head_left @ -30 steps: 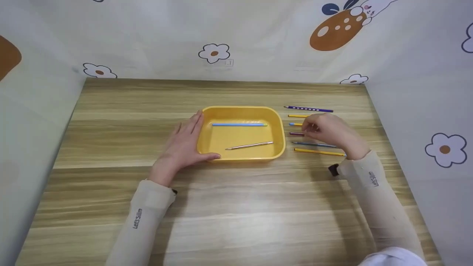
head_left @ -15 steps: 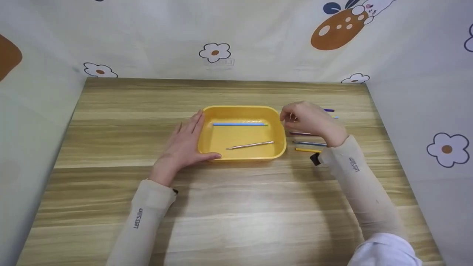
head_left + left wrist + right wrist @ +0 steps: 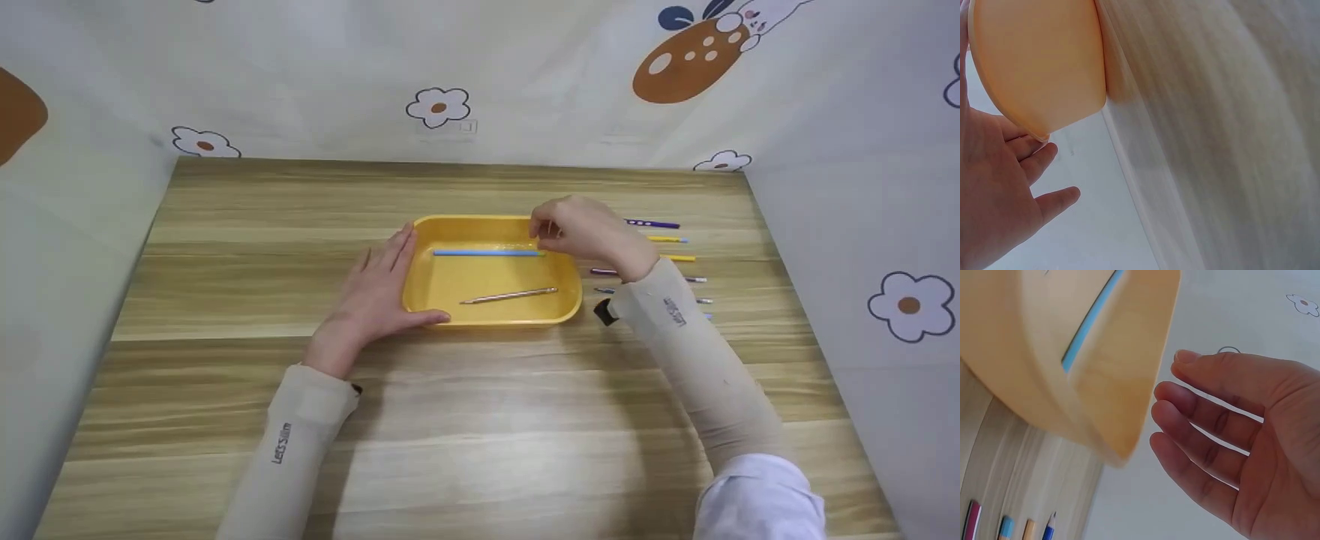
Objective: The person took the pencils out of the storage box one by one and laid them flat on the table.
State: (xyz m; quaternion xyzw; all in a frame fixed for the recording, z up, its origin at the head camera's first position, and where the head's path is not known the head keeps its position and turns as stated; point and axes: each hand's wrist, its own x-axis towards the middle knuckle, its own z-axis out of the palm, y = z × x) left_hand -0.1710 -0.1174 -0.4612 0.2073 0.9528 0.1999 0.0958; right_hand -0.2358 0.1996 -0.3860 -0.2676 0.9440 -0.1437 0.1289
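Note:
A yellow rectangular tray [image 3: 487, 276] sits mid-table, holding a blue pencil [image 3: 487, 253] near its far side and a silvery pencil [image 3: 508, 295] near its front. My left hand [image 3: 367, 289] rests against the tray's left end, fingers extended, thumb over the front rim. In the left wrist view its fingertips touch under the rim. My right hand [image 3: 589, 231] hovers at the tray's back right corner. The right wrist view shows that hand [image 3: 1280, 455] with loosely bent fingers, holding nothing, beside the tray wall [image 3: 1120, 377].
Right of the tray lie several pencils in a row, partly hidden by the right arm: a purple one [image 3: 654, 223], a yellow one [image 3: 667, 239], another yellow one [image 3: 681, 258] and a dark red one [image 3: 604, 271]. A patterned cloth wall [image 3: 315, 90] borders the wooden table [image 3: 487, 420].
My right hand has moved left, away from the row of pencils, to the tray's back right corner. The left hand, tray and pencils stay as they were.

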